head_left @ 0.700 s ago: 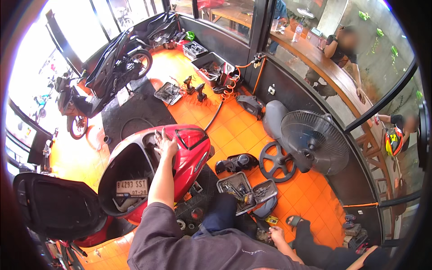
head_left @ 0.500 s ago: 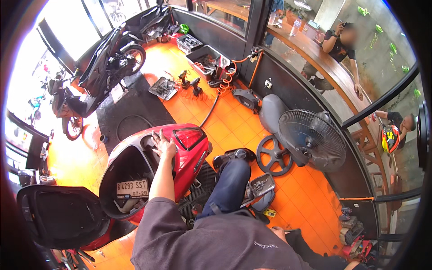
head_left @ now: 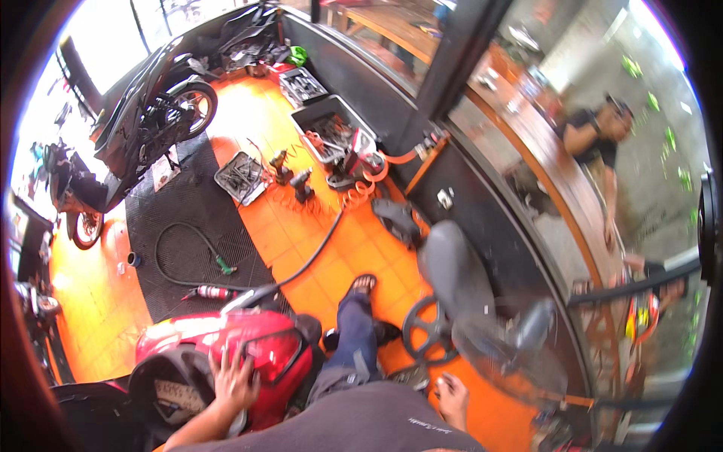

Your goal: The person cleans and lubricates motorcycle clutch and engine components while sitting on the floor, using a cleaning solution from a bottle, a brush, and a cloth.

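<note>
The red scooter (head_left: 218, 325) stands at the lower left, with its seat raised and a plate lying in the dark storage well (head_left: 147, 377). My left hand (head_left: 235, 379) rests open on its red rear bodywork, fingers spread, beside the well's rim. Low at the right of my body, my right hand (head_left: 453, 401) hangs apart from the scooter. Its fingers are curled; whatever they may hold is too small to make out. Near that hand lie a black spoked wheel (head_left: 420, 331) and a partly hidden tray (head_left: 410, 377).
A blurred fan (head_left: 504, 354) and a dark scooter seat (head_left: 456, 264) stand at right. Ahead are power drills (head_left: 301, 184), a tool tray (head_left: 241, 178) and a black hose (head_left: 324, 245). Another scooter (head_left: 151, 120) is far left. A person (head_left: 599, 135) sits beyond the glass.
My body has risen and the view has shifted; my sandalled foot now shows on the tiles. My left hand stays on the scooter's rear. My right hand has come more into view.
</note>
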A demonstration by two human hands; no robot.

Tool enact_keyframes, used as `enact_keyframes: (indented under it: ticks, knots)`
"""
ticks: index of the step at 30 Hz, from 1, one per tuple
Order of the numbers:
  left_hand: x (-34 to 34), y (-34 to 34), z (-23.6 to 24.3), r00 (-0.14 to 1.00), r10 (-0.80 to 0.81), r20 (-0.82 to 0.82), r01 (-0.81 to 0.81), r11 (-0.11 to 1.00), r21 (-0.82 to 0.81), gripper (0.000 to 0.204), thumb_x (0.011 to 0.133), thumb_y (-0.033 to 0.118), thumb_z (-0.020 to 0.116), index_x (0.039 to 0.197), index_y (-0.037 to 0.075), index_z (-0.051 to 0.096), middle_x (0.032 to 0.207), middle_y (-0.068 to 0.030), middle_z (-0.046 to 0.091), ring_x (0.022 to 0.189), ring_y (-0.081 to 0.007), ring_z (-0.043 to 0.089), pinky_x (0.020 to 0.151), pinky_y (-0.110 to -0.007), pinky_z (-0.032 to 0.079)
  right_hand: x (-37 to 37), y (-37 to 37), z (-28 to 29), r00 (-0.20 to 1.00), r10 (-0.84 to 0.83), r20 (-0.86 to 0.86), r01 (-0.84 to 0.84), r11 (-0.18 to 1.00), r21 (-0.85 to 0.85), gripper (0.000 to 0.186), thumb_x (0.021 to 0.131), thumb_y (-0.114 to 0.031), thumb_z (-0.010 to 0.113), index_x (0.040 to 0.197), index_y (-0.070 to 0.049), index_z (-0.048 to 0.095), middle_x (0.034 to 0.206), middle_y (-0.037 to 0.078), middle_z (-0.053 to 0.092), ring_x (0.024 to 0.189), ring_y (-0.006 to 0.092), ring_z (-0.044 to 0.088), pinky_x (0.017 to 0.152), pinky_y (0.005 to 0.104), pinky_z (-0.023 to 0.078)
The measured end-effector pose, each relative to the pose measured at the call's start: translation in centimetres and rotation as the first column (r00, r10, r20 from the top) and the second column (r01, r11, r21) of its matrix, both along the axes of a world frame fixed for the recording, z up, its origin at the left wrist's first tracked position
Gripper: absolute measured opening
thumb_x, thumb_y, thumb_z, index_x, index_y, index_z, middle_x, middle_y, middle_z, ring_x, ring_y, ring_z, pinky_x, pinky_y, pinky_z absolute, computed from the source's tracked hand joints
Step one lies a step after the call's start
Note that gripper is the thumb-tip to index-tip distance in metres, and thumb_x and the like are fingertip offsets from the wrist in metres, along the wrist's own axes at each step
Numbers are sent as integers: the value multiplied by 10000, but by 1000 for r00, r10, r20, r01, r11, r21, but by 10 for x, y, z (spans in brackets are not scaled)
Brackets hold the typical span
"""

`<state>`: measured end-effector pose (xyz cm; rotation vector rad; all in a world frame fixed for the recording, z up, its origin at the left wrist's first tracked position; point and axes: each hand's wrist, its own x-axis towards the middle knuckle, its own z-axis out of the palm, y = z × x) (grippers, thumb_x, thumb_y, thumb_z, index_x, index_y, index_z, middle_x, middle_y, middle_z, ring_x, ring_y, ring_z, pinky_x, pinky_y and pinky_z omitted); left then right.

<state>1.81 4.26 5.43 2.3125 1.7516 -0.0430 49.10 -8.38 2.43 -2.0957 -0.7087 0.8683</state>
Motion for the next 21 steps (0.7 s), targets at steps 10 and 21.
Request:
enact_keyframes:
  ticks: [10,21]
  knots:
    - [35,34,9,905,274,-327,-361,900,-245,465,928,394,510,1351,199,511,1459,-81,437,1366,-309,357,1117,-586,203,32,444,-82,795,604,53,-512,715,-476,463,871,-381,627,1226,-85,617,1049,134,691,1019,289,646,908,399,484]
    - [50,229,-74,818,562,-120,-552,712,-434,531,872,433,587,1234,45,575,1383,-240,457,1311,-414,396,1066,-564,308,82,500,-108,957,288,-43,-282,879,-384,374,898,-212,641,1214,-16,609,937,130,699,770,177,687,643,311,546]
